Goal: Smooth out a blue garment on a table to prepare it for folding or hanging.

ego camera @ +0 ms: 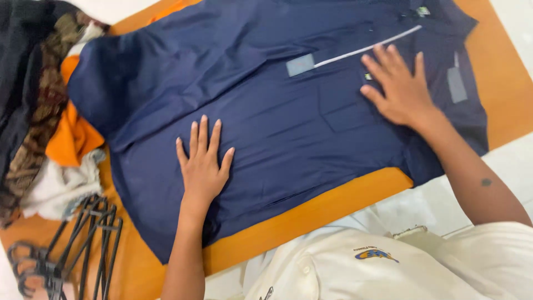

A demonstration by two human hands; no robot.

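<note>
A navy blue shirt [277, 105] lies spread flat on an orange cloth [311, 214], its collar toward the upper right. My left hand [202, 164] presses flat on the shirt's lower part, fingers spread. My right hand [400, 89] rests flat on the chest area near a pocket, below a thin white stripe [366, 50] and a grey patch [300, 65]. Neither hand holds anything.
A heap of clothes [44, 116], dark, brown-patterned, orange and white, sits at the left. Several black hangers [83, 244] lie at the lower left. A white garment with a small emblem [355, 266] is at the bottom. White floor [516, 161] shows at the right.
</note>
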